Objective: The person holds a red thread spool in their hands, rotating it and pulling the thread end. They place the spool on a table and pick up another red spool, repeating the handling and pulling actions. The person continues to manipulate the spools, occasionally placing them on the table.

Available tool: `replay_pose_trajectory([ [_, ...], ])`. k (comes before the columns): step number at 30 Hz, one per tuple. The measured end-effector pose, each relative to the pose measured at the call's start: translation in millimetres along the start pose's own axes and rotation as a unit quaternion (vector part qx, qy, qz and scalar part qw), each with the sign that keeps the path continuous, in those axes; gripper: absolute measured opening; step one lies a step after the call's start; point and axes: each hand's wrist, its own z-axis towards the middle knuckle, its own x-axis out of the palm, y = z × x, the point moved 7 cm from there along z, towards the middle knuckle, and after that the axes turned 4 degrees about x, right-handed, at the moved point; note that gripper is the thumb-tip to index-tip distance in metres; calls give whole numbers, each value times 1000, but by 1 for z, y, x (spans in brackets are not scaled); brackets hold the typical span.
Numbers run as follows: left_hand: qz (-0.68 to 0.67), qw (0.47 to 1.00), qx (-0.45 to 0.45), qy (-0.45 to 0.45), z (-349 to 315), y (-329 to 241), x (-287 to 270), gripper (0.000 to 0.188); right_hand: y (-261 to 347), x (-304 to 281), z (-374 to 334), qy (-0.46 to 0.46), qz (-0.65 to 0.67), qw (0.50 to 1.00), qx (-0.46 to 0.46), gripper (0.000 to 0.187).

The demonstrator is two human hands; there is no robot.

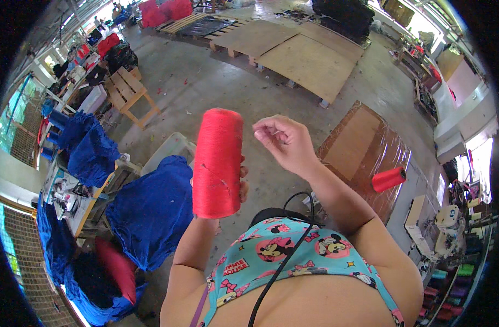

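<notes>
A large red cone of thread (218,158) stands upright in front of my chest. My left hand (243,184) grips it from behind, with the fingertips wrapped round its right side and most of the palm hidden. Dark strands or marks run slantwise across the lower half of the winding. To the right of the cone, apart from it, is my right hand (286,143), raised with its fingers curled in and pressed toward the thumb. Anything between those fingertips is too small to make out.
Blue fabric (157,210) is heaped at my left beside a sewing machine (70,197). Another red thread cone (389,179) lies on a plastic-wrapped brown board (364,147) at right. Ahead are a wooden bench (127,92) and plywood-topped pallets (309,57). A black cable (279,261) crosses my front.
</notes>
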Motion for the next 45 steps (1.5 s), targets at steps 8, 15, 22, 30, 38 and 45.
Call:
replay_pose_trajectory([
  [8, 80, 988, 64, -117, 6, 8, 22, 72, 9, 14, -7, -90, -45, 994, -37, 15],
  [15, -28, 995, 22, 98, 7, 8, 24, 86, -14, 6, -10, -57, -312, 943, -99, 20],
  [22, 28, 983, 79, 161, 16, -2, 46, 92, -52, -11, -8, 42, -295, 954, 37, 19],
  [30, 205, 962, 178, -35, 12, -28, -6, 87, 36, 10, -12, 46, -4, 998, -39, 12],
  [38, 325, 924, 188, -69, 10, -30, -4, 78, 44, 16, -16, -33, -177, 974, -139, 14],
  [45, 336, 911, 216, -105, 7, -36, -6, 78, 33, 24, -10, -35, -382, 900, -206, 18],
])
